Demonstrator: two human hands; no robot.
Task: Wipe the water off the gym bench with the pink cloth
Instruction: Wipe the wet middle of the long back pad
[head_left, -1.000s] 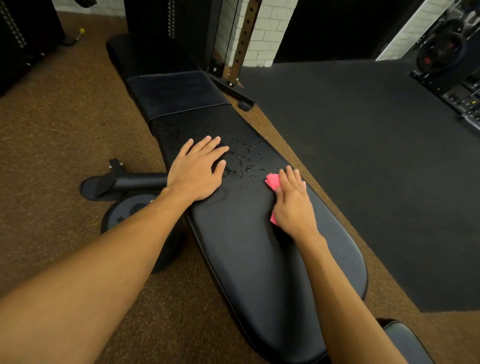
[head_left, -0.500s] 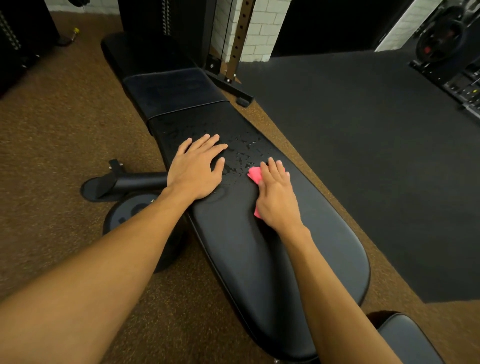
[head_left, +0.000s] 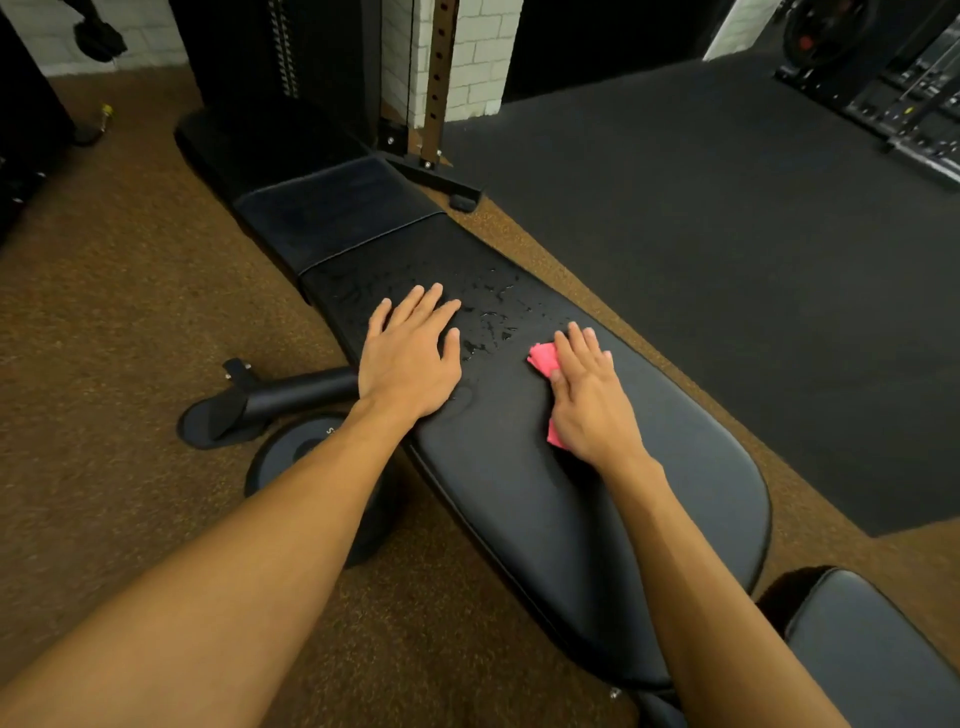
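Observation:
A black padded gym bench (head_left: 519, 499) runs from the lower right toward the upper left. Water drops (head_left: 493, 317) lie scattered on its pad between and beyond my hands. My left hand (head_left: 410, 358) rests flat on the pad's left side, fingers spread, holding nothing. My right hand (head_left: 592, 400) presses the pink cloth (head_left: 543, 358) flat against the pad, just right of the drops. Only the cloth's far corner and a sliver at its near edge show from under the palm.
The bench's foot bar (head_left: 291, 389) and a round wheel (head_left: 296, 452) sit on the brown floor at the left. A rack post and base (head_left: 436, 156) stand behind the bench. A black rubber mat (head_left: 727, 260) covers the floor at right. A second pad (head_left: 857, 649) is at the lower right corner.
My right hand slid the pink cloth left across the pad toward the drops, then back to the right. My left hand stayed flat in place.

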